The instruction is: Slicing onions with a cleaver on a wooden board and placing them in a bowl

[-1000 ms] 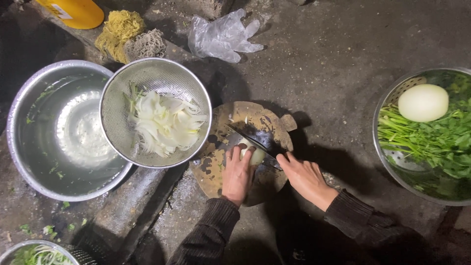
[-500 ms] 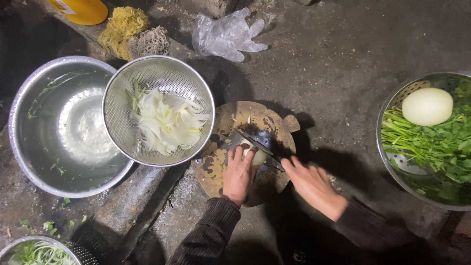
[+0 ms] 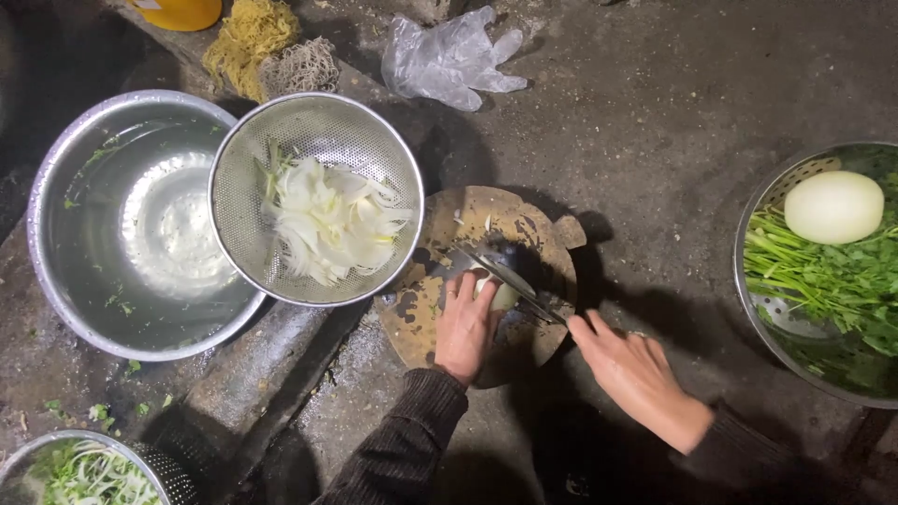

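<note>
Carefully, my left hand [image 3: 465,323] is pinning the slippery onion half [image 3: 499,294] while my right hand [image 3: 629,369] is gripping the knife [image 3: 500,271].

Board [image 3: 440,318] mid-frame is hemmed on its left: colander [image 3: 316,198] rim overlaps its upper-left edge, big steel bowl [image 3: 94,281] behind that. Open ground upper right, between board and greens basin [image 3: 767,309] at right edge. Plastic glove [image 3: 449,61] and scrub pads [image 3: 271,51] block top centre. Lower centre taken by both sleeves.
</note>
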